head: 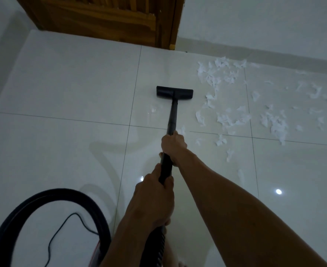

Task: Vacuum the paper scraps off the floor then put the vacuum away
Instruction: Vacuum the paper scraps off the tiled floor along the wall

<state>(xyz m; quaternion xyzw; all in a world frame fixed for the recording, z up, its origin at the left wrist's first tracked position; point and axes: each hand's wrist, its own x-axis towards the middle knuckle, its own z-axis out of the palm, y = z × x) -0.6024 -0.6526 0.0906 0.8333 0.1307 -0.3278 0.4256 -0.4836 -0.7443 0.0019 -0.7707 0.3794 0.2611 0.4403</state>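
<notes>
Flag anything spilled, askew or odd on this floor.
Torn white paper scraps litter the tiles right of the nozzle, up to the wall. The nozzle sits on bare tile, clear of them. Both hands, left and right, grip the wand. Hose and cord trail loosely.

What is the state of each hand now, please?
Left hand: fingers curled round the lower end of the vacuum wand, holding it.
Right hand: fingers curled round the wand higher up, holding it.

A brown wooden door (108, 22) stands at the far edge. Beside it runs a plain white wall (265, 22) (its base meets the tiles).
</notes>
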